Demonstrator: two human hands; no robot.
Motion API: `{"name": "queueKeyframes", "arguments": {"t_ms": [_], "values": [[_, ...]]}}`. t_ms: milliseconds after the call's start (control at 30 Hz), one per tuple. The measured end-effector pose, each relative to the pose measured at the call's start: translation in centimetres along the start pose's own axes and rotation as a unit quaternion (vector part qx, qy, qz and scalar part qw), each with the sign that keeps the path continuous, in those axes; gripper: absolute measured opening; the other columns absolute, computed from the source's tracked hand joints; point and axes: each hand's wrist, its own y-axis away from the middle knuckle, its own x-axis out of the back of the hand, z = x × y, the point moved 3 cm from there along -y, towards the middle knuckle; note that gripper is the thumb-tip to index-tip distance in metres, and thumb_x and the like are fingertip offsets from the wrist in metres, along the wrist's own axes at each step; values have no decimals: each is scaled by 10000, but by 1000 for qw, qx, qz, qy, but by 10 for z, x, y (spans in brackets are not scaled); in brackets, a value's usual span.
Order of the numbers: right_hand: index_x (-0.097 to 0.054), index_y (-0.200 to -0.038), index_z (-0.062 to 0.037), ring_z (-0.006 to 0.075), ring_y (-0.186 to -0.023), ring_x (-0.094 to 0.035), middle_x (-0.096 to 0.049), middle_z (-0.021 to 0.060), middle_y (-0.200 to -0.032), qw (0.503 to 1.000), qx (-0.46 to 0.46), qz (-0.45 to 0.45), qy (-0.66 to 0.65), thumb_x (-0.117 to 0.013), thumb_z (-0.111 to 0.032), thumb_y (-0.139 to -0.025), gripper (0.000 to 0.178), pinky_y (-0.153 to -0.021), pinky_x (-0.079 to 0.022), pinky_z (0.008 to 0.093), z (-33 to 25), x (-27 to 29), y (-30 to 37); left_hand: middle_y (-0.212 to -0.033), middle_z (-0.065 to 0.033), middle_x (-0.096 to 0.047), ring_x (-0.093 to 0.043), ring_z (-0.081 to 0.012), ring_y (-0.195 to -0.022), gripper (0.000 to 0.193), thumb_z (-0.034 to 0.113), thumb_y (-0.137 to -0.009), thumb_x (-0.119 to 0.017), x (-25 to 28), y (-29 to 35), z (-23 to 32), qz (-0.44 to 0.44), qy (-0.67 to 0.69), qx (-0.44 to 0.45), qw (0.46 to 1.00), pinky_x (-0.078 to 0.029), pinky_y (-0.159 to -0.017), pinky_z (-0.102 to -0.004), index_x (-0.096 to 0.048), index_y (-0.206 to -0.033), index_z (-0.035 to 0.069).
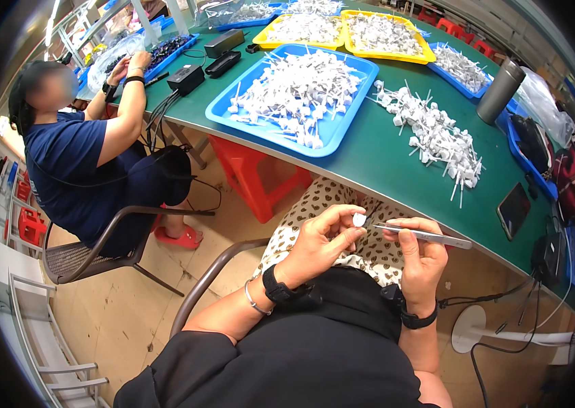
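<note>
Over my lap, my left hand [332, 234] pinches a small white plastic piece [359, 219] between thumb and fingertips. My right hand [418, 248] is closed round metal tweezers [440, 239]. Their thin tips point left, close beside the white piece; whether they touch it I cannot tell. In front of me on the green table lies a loose pile of white plastic parts with thin stems [430, 132]. Left of that pile, a blue tray [223, 102] holds a large heap of similar white parts.
Yellow trays [345, 49] of white parts stand farther back. A grey bottle [500, 92] and a phone [513, 209] are at the right. Left, a seated co-worker [87, 146] handles dark parts. A red stool [253, 177] stands under the table edge; cables [485, 340] hang at right.
</note>
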Motion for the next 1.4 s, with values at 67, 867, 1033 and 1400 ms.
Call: {"name": "queueKeyframes", "arguments": {"t_ms": [67,867,1033,1400], "values": [[-598,-1101,56,165,-905,-691,-701,129,-1030,1000,0,-1,3,-611,-41,-995,144,-843,-575,295,0,1,0,-968,-13,-643,-631,-69,-751,296,24,-965,-655,0,0,-1,2,7,2,1000,-542,-671,-214,-597,-1255,32],[-575,-1124,49,193,-911,-700,-690,147,-1011,996,58,65,-20,-574,-43,-1013,143,-830,-593,322,-14,24,-9,-1037,-143,-699,-682,-340,-940,256,91,-855,-677,-6,-163,68,-24,-513,-304,802,-556,-854,-424,-708,-1108,73],[-566,-1122,53,196,-889,-697,-678,151,-1029,994,62,85,-6,-538,-54,-1031,143,-806,-590,318,-22,27,-7,-1002,-204,-690,-668,-388,-972,208,2,-762,-571,-59,-196,22,-76,-569,-219,789,-542,-867,-463,-711,-909,48],[-563,-1141,33,189,-897,-689,-675,157,-1060,993,77,91,2,-529,-117,-1049,180,-794,-578,292,-17,36,-6,-940,-198,-651,-637,-392,-927,238,230,-823,-767,-47,-185,35,-43,-444,-229,865,-514,-844,-466,-670,-844,14]]}}
